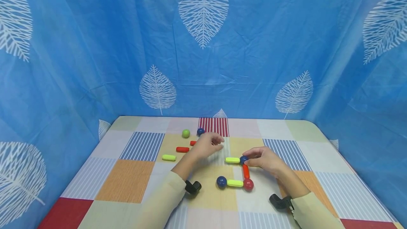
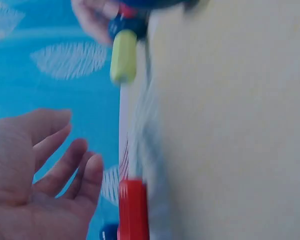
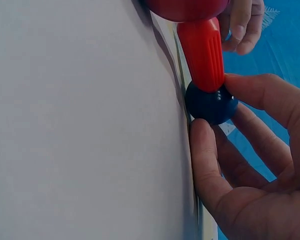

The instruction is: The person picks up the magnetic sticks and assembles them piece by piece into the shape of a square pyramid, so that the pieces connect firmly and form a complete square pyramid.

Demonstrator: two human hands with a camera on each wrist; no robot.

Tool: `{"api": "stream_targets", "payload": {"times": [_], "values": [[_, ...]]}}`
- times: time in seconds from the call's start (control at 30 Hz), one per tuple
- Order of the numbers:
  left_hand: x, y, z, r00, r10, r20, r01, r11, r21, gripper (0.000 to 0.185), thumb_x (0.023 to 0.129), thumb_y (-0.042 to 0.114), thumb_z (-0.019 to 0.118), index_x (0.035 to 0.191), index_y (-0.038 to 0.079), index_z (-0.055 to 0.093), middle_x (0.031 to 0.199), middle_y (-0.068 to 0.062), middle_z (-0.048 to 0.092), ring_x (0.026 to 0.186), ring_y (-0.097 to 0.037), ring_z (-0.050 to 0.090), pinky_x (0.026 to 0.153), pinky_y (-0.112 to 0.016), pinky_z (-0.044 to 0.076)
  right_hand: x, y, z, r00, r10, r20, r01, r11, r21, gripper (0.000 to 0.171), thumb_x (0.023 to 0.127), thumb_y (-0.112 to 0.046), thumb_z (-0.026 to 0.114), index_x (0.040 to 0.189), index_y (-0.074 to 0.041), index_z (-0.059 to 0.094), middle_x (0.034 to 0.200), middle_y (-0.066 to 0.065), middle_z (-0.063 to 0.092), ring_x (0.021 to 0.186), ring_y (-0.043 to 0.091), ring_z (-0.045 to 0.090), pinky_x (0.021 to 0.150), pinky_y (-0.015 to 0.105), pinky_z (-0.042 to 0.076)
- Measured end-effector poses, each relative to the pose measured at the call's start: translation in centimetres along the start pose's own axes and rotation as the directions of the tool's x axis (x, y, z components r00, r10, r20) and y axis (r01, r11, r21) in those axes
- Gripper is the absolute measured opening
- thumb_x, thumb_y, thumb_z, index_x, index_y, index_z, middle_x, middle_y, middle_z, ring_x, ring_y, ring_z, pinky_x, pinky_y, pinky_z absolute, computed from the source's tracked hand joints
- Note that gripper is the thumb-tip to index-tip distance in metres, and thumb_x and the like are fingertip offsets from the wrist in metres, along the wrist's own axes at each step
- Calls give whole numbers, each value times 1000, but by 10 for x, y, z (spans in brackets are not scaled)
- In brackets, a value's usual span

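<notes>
My right hand pinches a dark blue ball between thumb and fingers. A red rod joins this ball to a red ball. From the held ball a yellow-green rod points left. Another yellow-green rod links the red ball to a second blue ball, so the joined pieces form a three-sided shape on the table. My left hand hovers to the left of it with fingers loosely bent and nothing in them. In the left wrist view, thumb and fingers stand apart.
Loose pieces lie left of and behind my left hand: a green ball, a blue ball, a red rod, another red rod partly hidden by the hand, and a yellow-green rod. A blue curtain surrounds the patchwork-covered table.
</notes>
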State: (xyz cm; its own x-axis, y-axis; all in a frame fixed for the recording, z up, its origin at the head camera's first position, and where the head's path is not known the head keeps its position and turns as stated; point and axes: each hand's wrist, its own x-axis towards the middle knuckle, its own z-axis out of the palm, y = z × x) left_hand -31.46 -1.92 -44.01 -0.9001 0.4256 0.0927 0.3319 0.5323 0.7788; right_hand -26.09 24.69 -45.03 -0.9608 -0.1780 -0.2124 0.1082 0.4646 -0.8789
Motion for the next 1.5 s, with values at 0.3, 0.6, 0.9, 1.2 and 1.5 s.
{"api": "stream_targets", "payload": {"times": [0.3, 0.6, 0.9, 1.2, 1.5], "values": [[14, -26, -23, 948, -99, -301, 88, 995, -48, 30, 96, 16, 71, 125, 10, 68, 130, -14, 61, 119, -31, 59, 103, -45, 53, 0, -1, 0, 1000, -3, -10, 3, 1000, -7, 30, 85, -9, 81, 115, -7, 77, 114, 9, 74, 99, 23, 64, 87, 34, 60], [21, -36, -20, 916, -203, -345, 211, 977, -13, 39, 96, 12, 70, 134, 13, 65, 149, -17, 48, 142, -36, 45, 112, -53, 47, 1, 0, 1, 1000, -14, -9, 14, 1000, -5, 29, 86, -9, 80, 115, -7, 77, 115, 10, 74, 99, 21, 66, 88, 35, 61], [27, -42, -21, 922, -245, -299, 269, 962, 41, 41, 95, 8, 70, 135, 10, 63, 142, -19, 52, 133, -34, 52, 107, -50, 51, 2, -2, 2, 1000, -6, -7, 6, 1000, 7, 30, 86, -9, 81, 115, -6, 76, 114, 10, 74, 99, 22, 66, 88, 34, 61], [30, -47, -20, 930, -243, -276, 263, 964, 38, 35, 95, 5, 69, 130, 8, 64, 136, -15, 56, 129, -30, 54, 111, -47, 49, 5, 1, 1, 1000, 19, -14, -19, 1000, 10, 28, 85, -11, 82, 113, -9, 78, 113, 8, 74, 100, 22, 66, 87, 33, 60], [27, -49, -22, 934, -238, -267, 246, 969, -3, 31, 94, 4, 71, 124, 8, 64, 132, -14, 61, 122, -29, 57, 108, -45, 51, 3, 0, 2, 1000, -4, 0, 4, 1000, 12, 30, 86, -9, 81, 115, -6, 76, 114, 9, 74, 99, 22, 65, 87, 34, 60]]}}
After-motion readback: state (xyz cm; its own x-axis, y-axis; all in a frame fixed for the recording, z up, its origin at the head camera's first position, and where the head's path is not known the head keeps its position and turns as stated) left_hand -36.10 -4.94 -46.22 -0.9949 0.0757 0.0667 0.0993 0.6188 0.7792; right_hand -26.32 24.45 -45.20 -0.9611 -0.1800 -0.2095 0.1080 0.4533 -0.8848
